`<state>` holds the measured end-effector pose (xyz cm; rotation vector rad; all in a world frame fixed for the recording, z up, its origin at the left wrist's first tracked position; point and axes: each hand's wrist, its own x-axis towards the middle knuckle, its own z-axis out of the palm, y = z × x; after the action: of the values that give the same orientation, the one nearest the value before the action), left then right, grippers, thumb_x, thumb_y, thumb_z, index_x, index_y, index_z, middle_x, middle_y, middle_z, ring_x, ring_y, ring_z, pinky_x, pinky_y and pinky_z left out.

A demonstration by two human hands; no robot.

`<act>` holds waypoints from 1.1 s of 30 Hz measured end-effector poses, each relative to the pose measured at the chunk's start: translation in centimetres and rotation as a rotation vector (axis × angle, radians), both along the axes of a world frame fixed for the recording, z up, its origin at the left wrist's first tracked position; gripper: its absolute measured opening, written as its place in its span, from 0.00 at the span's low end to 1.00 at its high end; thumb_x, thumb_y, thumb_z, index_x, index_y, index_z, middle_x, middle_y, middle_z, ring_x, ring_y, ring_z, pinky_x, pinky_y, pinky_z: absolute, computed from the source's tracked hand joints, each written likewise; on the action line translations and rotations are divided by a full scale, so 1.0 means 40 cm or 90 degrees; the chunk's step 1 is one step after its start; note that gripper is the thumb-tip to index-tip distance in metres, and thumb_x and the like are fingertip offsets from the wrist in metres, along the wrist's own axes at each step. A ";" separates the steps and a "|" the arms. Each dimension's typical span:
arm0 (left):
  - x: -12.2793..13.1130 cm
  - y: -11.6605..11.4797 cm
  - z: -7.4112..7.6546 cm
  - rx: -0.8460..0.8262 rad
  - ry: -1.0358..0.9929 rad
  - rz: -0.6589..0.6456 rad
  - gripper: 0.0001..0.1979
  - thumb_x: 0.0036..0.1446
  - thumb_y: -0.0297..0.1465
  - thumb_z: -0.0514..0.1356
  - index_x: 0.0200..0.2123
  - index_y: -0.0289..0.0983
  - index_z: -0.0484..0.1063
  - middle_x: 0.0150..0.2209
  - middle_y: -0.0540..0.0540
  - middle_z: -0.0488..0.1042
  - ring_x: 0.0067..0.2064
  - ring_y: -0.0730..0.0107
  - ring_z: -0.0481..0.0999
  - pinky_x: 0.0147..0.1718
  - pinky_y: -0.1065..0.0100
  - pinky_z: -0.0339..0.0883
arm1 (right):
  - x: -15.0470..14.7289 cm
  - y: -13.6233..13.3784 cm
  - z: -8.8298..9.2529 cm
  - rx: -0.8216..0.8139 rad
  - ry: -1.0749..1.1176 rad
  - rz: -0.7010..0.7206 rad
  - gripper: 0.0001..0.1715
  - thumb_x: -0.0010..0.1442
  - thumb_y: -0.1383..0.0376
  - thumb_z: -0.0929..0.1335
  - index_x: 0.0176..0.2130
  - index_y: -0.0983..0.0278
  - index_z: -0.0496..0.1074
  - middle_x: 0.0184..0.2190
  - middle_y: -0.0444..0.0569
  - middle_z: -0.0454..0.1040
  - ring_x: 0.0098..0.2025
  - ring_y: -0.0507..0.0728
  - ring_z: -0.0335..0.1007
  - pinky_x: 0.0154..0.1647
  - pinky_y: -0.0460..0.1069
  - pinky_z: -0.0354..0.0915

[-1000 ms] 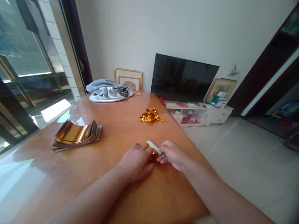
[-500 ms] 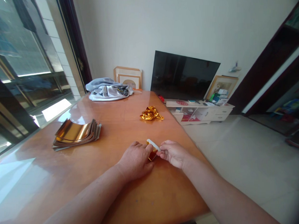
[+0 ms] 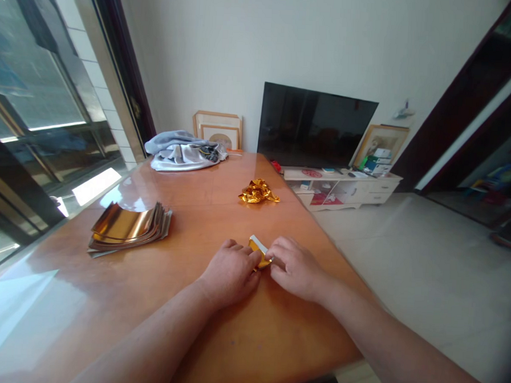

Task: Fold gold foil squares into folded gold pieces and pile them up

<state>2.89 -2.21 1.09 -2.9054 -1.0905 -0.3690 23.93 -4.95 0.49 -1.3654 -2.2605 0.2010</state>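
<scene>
A small piece of gold paper [image 3: 258,251] with a pale underside lies partly folded on the wooden table [image 3: 198,211]. My left hand [image 3: 230,273] rests over its left side, fingers bent and holding it against the tabletop. With its fingers pinched, my right hand [image 3: 296,269] grips the paper's right edge. Part of the sheet is covered by my fingers. Beyond my hands sits a crumpled-looking pile of shiny gold paper [image 3: 259,191]. To the left is a curved stack of gold sheets [image 3: 125,223].
A heap of grey cloth [image 3: 186,152] lies at the table's far end, near framed pictures [image 3: 218,126]. A television [image 3: 314,129] stands behind a low white cabinet [image 3: 358,194]. The table's right edge runs close beside my right forearm.
My right hand has turned and lowered at the paper's right edge. The raised pale strip now lies lower, and more of the gold face shows. My left hand stays nearly still.
</scene>
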 end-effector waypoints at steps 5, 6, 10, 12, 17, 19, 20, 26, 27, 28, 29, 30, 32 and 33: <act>0.003 0.001 0.002 0.010 0.019 -0.005 0.07 0.62 0.35 0.57 0.36 0.39 0.72 0.35 0.43 0.77 0.38 0.59 0.75 0.44 0.58 0.61 | 0.009 -0.006 -0.009 -0.053 -0.026 -0.009 0.07 0.55 0.71 0.69 0.36 0.60 0.73 0.38 0.47 0.73 0.43 0.57 0.68 0.45 0.49 0.63; 0.003 0.001 0.004 0.007 0.020 -0.007 0.08 0.63 0.36 0.56 0.35 0.38 0.72 0.35 0.43 0.77 0.38 0.59 0.75 0.44 0.58 0.61 | 0.011 -0.006 -0.012 -0.058 -0.019 -0.012 0.07 0.55 0.70 0.70 0.36 0.60 0.73 0.38 0.47 0.73 0.43 0.57 0.68 0.45 0.49 0.63; 0.002 0.006 0.009 -0.012 0.018 -0.010 0.12 0.66 0.37 0.54 0.35 0.38 0.72 0.36 0.42 0.77 0.39 0.60 0.75 0.43 0.59 0.60 | 0.016 -0.006 -0.022 -0.054 0.006 -0.016 0.08 0.55 0.69 0.71 0.37 0.60 0.74 0.38 0.47 0.73 0.43 0.57 0.68 0.45 0.49 0.63; 0.001 0.010 0.010 -0.023 0.020 -0.010 0.13 0.67 0.38 0.53 0.35 0.37 0.73 0.37 0.42 0.77 0.39 0.60 0.75 0.43 0.59 0.60 | 0.017 -0.004 -0.029 -0.050 0.014 -0.021 0.07 0.55 0.69 0.71 0.37 0.60 0.74 0.38 0.47 0.73 0.42 0.57 0.68 0.45 0.50 0.63; 0.001 0.019 0.007 -0.042 0.012 0.004 0.16 0.69 0.38 0.51 0.35 0.37 0.73 0.38 0.42 0.76 0.39 0.61 0.74 0.42 0.61 0.61 | 0.020 0.006 -0.041 -0.054 0.032 -0.027 0.05 0.57 0.68 0.70 0.37 0.60 0.74 0.37 0.47 0.73 0.41 0.56 0.68 0.43 0.49 0.63; 0.001 0.022 0.004 -0.047 -0.003 0.014 0.16 0.69 0.38 0.50 0.36 0.37 0.73 0.38 0.43 0.76 0.40 0.62 0.74 0.41 0.62 0.61 | 0.020 0.007 -0.042 -0.055 0.037 -0.031 0.04 0.58 0.68 0.70 0.36 0.60 0.74 0.36 0.47 0.73 0.40 0.56 0.68 0.42 0.49 0.63; 0.001 0.024 0.002 -0.051 -0.011 0.017 0.16 0.69 0.38 0.50 0.36 0.37 0.73 0.38 0.43 0.76 0.40 0.62 0.74 0.40 0.63 0.61 | 0.020 0.007 -0.040 -0.054 0.039 -0.035 0.03 0.59 0.68 0.69 0.36 0.60 0.75 0.35 0.47 0.73 0.40 0.56 0.68 0.41 0.48 0.63; 0.003 0.040 -0.010 -0.085 -0.058 0.030 0.15 0.69 0.38 0.50 0.36 0.38 0.72 0.41 0.44 0.75 0.43 0.62 0.73 0.40 0.65 0.62 | 0.012 0.002 -0.033 -0.058 0.046 -0.070 0.05 0.61 0.66 0.68 0.33 0.61 0.74 0.32 0.46 0.72 0.36 0.54 0.68 0.37 0.47 0.61; 0.004 0.044 -0.012 -0.090 -0.065 0.033 0.15 0.69 0.38 0.50 0.36 0.38 0.72 0.41 0.45 0.75 0.43 0.62 0.73 0.40 0.65 0.62 | 0.011 0.002 -0.033 -0.062 0.048 -0.078 0.06 0.62 0.66 0.68 0.32 0.61 0.73 0.32 0.46 0.72 0.35 0.54 0.67 0.36 0.47 0.61; 0.006 0.047 -0.014 -0.093 -0.070 0.035 0.15 0.69 0.38 0.51 0.36 0.38 0.72 0.41 0.45 0.75 0.43 0.63 0.73 0.40 0.65 0.62 | 0.009 0.003 -0.033 -0.067 0.051 -0.086 0.07 0.62 0.65 0.68 0.31 0.61 0.73 0.31 0.46 0.72 0.34 0.54 0.67 0.35 0.47 0.60; 0.008 0.050 -0.017 -0.094 -0.074 0.039 0.15 0.69 0.38 0.51 0.35 0.38 0.72 0.41 0.45 0.75 0.43 0.63 0.73 0.39 0.65 0.62 | 0.008 0.005 -0.035 -0.071 0.053 -0.093 0.08 0.62 0.64 0.68 0.30 0.61 0.73 0.31 0.46 0.72 0.33 0.54 0.67 0.34 0.47 0.60; 0.010 0.053 -0.019 -0.093 -0.077 0.044 0.15 0.69 0.38 0.51 0.35 0.38 0.72 0.40 0.45 0.75 0.42 0.63 0.73 0.39 0.66 0.62 | 0.006 0.006 -0.036 -0.074 0.054 -0.100 0.09 0.62 0.64 0.68 0.30 0.61 0.72 0.31 0.46 0.72 0.33 0.53 0.67 0.34 0.47 0.59; 0.014 0.057 -0.024 -0.089 -0.080 0.055 0.14 0.69 0.38 0.51 0.35 0.39 0.72 0.40 0.45 0.74 0.42 0.63 0.73 0.38 0.66 0.62 | 0.003 0.010 -0.040 -0.076 0.052 -0.109 0.09 0.62 0.63 0.68 0.29 0.61 0.72 0.30 0.46 0.72 0.32 0.53 0.67 0.33 0.47 0.58; 0.016 0.059 -0.026 -0.086 -0.082 0.060 0.14 0.69 0.38 0.51 0.35 0.39 0.72 0.40 0.45 0.74 0.41 0.63 0.73 0.38 0.66 0.62 | 0.001 0.012 -0.042 -0.076 0.050 -0.114 0.09 0.62 0.63 0.68 0.29 0.61 0.72 0.30 0.46 0.72 0.33 0.53 0.67 0.33 0.47 0.58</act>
<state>3.52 0.16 0.07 -2.9676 -1.3153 -0.5036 23.96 -4.48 -1.18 -1.5849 -2.0776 0.3265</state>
